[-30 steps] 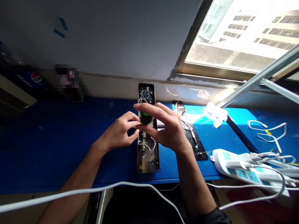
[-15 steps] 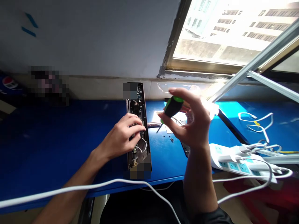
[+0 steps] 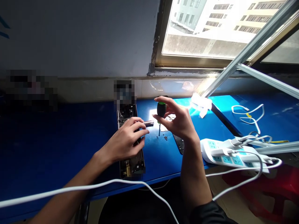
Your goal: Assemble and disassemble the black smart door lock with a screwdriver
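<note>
The left forearm point(image 3: 84, 172) slants up from the lower left, passing behind a white cable point(image 3: 77, 188), to a nearly straight wrist; the left hand point(image 3: 127, 137) lies palm down over the middle of the long black case point(image 3: 135, 160), its fingers bent and slightly spread, the tips toward the right edge. Whether they grip anything inside cannot be told. The case lies on the blue worktop point(image 3: 58, 140), its near end close to the front edge. The right forearm point(image 3: 192, 171) rises steeply out of a dark sleeve point(image 3: 212, 214), and the right hand point(image 3: 178, 121) tips leftward from the wrist, thumb low and forefinger high around the handle of a screwdriver point(image 3: 161, 109), gripping it roughly upright with the shaft down. The shaft ends beside some small dark pieces point(image 3: 165, 137); contact with the worktop cannot be judged. A black panel point(image 3: 179, 144) lies partly hidden behind that hand, and a white power strip point(image 3: 224, 158) sits right of the forearm.
</note>
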Motion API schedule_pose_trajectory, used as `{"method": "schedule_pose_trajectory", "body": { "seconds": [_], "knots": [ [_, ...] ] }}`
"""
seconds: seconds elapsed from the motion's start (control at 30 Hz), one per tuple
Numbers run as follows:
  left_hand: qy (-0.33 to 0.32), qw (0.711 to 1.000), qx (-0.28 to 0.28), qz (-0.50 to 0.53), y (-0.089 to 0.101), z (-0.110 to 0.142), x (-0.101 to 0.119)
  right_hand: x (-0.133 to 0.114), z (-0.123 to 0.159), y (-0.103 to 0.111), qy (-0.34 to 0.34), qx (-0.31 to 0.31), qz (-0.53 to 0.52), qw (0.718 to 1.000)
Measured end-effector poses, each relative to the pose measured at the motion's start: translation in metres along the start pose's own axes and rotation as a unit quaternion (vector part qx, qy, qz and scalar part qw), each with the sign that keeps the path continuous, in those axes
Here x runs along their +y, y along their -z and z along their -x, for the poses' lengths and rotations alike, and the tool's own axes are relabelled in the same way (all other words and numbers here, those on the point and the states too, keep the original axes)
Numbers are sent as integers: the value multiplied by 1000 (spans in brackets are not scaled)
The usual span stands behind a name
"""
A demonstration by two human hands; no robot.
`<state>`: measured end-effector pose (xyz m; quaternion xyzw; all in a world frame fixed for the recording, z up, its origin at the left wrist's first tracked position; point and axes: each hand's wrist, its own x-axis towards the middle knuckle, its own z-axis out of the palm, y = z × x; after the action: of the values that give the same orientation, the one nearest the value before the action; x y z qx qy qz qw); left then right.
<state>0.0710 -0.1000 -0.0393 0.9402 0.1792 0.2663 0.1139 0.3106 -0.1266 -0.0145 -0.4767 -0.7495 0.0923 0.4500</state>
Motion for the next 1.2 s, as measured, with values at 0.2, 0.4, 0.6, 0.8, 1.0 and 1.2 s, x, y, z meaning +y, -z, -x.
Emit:
{"method": "schedule_pose_trajectory", "body": {
  "seconds": [0.2,0.4,0.6,0.8,1.0,1.2],
  "knots": [
    [17,999,41,24,3,14,-7,0,-2,-2,-7,-5,-12,1000],
    [16,998,60,32,-2,19,-7,-1,-3,-7,-4,-15,-9,1000],
    [26,997,60,37,1,25,-8,-22,-8,-8,7,81,-52,995],
    [2,998,68,19,1,26,-12,-45,-12,-12,2,144,-55,988],
    [-14,996,90,23,-3,26,-14,-49,-14,-16,11,133,-24,991],
    [12,995,80,56,-1,27,-15,-45,-12,-15,49,106,-54,992]
  ]
}}
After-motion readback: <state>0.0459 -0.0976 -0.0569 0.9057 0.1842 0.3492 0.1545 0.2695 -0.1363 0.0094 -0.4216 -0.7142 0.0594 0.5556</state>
